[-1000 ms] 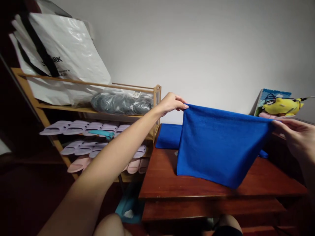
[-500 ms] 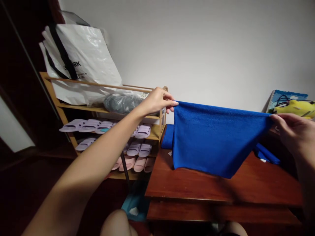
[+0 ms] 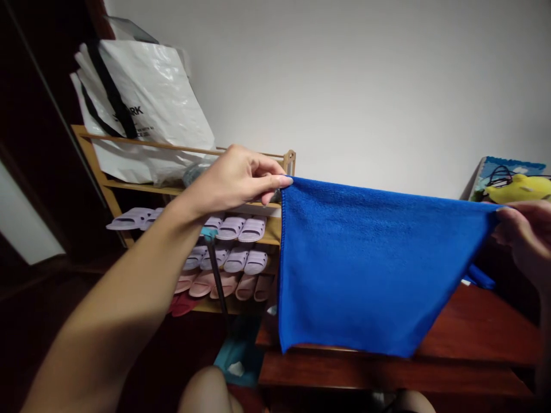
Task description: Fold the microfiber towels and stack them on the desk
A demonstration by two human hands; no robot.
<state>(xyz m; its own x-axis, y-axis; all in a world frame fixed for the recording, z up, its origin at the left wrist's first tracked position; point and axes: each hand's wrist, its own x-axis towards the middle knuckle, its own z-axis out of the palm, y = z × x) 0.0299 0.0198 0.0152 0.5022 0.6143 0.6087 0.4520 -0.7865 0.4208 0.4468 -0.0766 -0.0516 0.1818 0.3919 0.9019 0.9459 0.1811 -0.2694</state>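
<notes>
A blue cloth [image 3: 365,264] hangs stretched between my two hands, its top edge nearly straight and sloping slightly down to the right. My left hand [image 3: 247,178] pinches the upper left corner between thumb and fingers. At the upper right corner, my right hand [image 3: 527,229] is closed on the fabric, partly cut off by the frame edge. The cloth's lower edge hangs in front of a reddish-brown wooden table [image 3: 473,327] and hides much of its top. Another folded blue cloth [image 3: 480,277] lies on the table at the right, partly hidden.
A wooden shoe rack [image 3: 107,203] at the left holds several lilac slippers [image 3: 235,228] and pink slippers [image 3: 202,284]. A large white bag [image 3: 159,86] sits on top. At the far right a yellow plush toy [image 3: 520,188] rests before a blue picture book [image 3: 484,172].
Both hands have come nearer to me and moved farther apart, the left one leftward, the right one rightward. The cloth now looks larger and hangs lower over the table's front edge.
</notes>
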